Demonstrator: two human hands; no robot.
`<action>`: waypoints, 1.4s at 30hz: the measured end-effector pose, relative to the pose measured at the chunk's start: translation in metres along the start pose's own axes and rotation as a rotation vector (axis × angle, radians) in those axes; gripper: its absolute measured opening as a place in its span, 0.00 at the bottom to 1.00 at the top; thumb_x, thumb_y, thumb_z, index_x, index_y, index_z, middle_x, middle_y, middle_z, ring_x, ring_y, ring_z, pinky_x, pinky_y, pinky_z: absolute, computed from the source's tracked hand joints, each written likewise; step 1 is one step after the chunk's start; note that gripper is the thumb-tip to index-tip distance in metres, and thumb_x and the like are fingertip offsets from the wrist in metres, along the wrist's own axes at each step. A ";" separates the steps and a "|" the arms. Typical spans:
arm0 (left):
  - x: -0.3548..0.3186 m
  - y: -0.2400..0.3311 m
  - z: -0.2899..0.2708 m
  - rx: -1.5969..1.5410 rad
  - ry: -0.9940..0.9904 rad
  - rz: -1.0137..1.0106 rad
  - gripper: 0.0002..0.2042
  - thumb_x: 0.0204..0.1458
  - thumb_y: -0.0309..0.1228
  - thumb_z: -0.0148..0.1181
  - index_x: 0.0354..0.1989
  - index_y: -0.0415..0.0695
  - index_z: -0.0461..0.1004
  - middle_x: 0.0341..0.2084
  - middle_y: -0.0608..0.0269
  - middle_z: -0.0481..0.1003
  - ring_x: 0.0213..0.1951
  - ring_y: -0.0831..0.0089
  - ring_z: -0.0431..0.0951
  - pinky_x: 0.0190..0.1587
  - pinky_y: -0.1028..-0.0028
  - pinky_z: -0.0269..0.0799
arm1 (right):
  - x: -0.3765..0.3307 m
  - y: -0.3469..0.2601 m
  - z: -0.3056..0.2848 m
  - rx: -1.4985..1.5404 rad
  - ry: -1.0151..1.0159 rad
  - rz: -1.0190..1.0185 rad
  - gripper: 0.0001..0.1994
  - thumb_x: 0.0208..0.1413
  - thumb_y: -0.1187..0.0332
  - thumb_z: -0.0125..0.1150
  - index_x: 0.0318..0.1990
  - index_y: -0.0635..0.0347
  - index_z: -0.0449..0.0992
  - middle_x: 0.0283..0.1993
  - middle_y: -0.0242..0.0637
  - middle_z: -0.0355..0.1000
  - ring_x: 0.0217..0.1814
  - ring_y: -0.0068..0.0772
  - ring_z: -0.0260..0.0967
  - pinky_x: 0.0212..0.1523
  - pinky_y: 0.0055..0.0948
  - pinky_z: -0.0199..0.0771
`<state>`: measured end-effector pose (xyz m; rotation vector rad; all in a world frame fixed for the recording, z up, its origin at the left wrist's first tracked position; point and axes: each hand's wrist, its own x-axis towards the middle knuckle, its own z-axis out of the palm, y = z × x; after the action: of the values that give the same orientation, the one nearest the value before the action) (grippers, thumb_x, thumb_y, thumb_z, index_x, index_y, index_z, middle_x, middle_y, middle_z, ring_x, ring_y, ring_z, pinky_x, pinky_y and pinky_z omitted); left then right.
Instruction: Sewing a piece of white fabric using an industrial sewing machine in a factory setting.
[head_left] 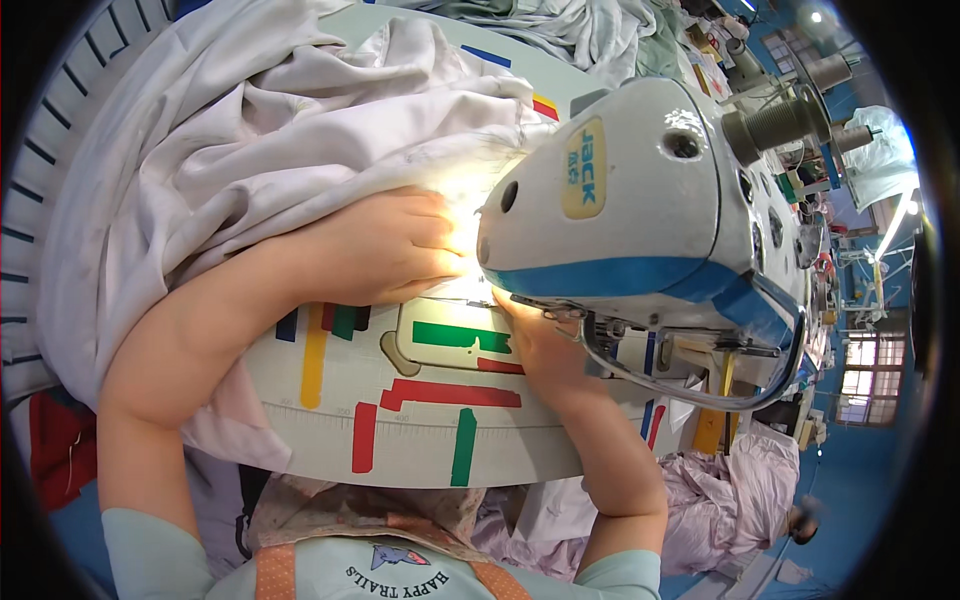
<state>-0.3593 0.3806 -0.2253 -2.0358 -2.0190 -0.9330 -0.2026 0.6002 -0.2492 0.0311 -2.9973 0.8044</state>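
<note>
The person works at a pale sewing table [540,440] with a rounded near edge. A large, pinkish-white, soft cloth [300,140] lies in deep folds over the left side of this table; one corner of it hangs down at the left part of the near edge, and its other end reaches the brightly lit place at the front of the white and blue sewing machine [620,190].

The bare left hand [395,245] rests with the back upward on the cloth, just left of the machine. Its fingers point to the lit place, and the strong light hides their tips, so one cannot tell if they pinch the cloth or only press on it. The bare right hand [545,345] is near the front of the machine, with its fingers toward the same light. Its grip also cannot be told, because glare and blur cover the fingertips.

Between the hands and the near edge there is a pale, rounded cover plate [405,345] with a green tape strip [445,334]. Closer to this edge are a long red tape strip [455,394] and an upright green one [463,447]. Beyond the far edge lies a heap of grey-green cloth [600,35].
</note>
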 end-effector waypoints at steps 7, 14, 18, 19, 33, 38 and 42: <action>0.000 0.002 -0.005 -0.015 -0.054 -0.040 0.11 0.44 0.30 0.61 0.38 0.45 0.75 0.35 0.63 0.72 0.43 0.65 0.69 0.51 0.68 0.64 | 0.003 0.010 0.009 -0.099 0.099 0.008 0.14 0.50 0.77 0.57 0.44 0.53 0.80 0.36 0.43 0.75 0.37 0.41 0.72 0.42 0.33 0.69; -0.032 0.039 -0.031 0.319 -0.076 -0.404 0.12 0.38 0.23 0.56 0.35 0.40 0.72 0.34 0.60 0.71 0.43 0.62 0.71 0.45 0.69 0.70 | -0.001 0.003 -0.004 -0.203 0.106 -0.076 0.13 0.52 0.76 0.56 0.44 0.52 0.80 0.36 0.42 0.75 0.39 0.38 0.71 0.42 0.32 0.69; -0.082 0.063 -0.064 0.556 -0.044 -0.500 0.12 0.39 0.23 0.55 0.35 0.42 0.73 0.32 0.61 0.71 0.40 0.62 0.72 0.42 0.68 0.71 | 0.001 -0.008 -0.019 -0.033 0.173 -0.047 0.11 0.52 0.74 0.58 0.44 0.54 0.79 0.30 0.40 0.72 0.34 0.31 0.69 0.39 0.28 0.67; -0.094 0.069 -0.074 0.573 -0.053 -0.569 0.11 0.40 0.23 0.55 0.35 0.42 0.73 0.32 0.61 0.71 0.38 0.61 0.72 0.41 0.67 0.72 | -0.001 -0.010 -0.025 -0.086 0.181 -0.041 0.11 0.52 0.74 0.58 0.44 0.56 0.79 0.28 0.39 0.71 0.33 0.28 0.68 0.38 0.26 0.67; -0.029 0.188 -0.046 -0.656 -0.116 -1.079 0.12 0.53 0.29 0.49 0.44 0.38 0.72 0.30 0.62 0.75 0.32 0.75 0.74 0.36 0.73 0.71 | -0.145 -0.170 0.067 1.568 -0.001 0.016 0.36 0.48 0.72 0.61 0.64 0.61 0.51 0.60 0.39 0.59 0.61 0.32 0.59 0.56 0.32 0.62; -0.008 0.191 -0.037 -0.877 -0.225 -0.866 0.13 0.53 0.31 0.54 0.44 0.38 0.73 0.29 0.60 0.75 0.30 0.72 0.76 0.36 0.72 0.73 | -0.166 -0.188 0.087 1.266 -0.252 0.528 0.27 0.48 0.70 0.64 0.56 0.66 0.64 0.52 0.37 0.68 0.53 0.30 0.65 0.53 0.30 0.65; -0.020 0.126 -0.044 -0.243 -0.114 -0.525 0.15 0.51 0.34 0.57 0.46 0.40 0.73 0.38 0.55 0.75 0.38 0.63 0.77 0.42 0.68 0.73 | -0.198 -0.193 0.062 1.341 -0.285 0.504 0.18 0.49 0.70 0.65 0.48 0.65 0.72 0.44 0.34 0.73 0.45 0.27 0.69 0.48 0.26 0.68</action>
<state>-0.2541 0.3295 -0.1590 -1.7139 -2.6933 -1.2218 -0.0013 0.4041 -0.2145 -0.6027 -2.0091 2.7994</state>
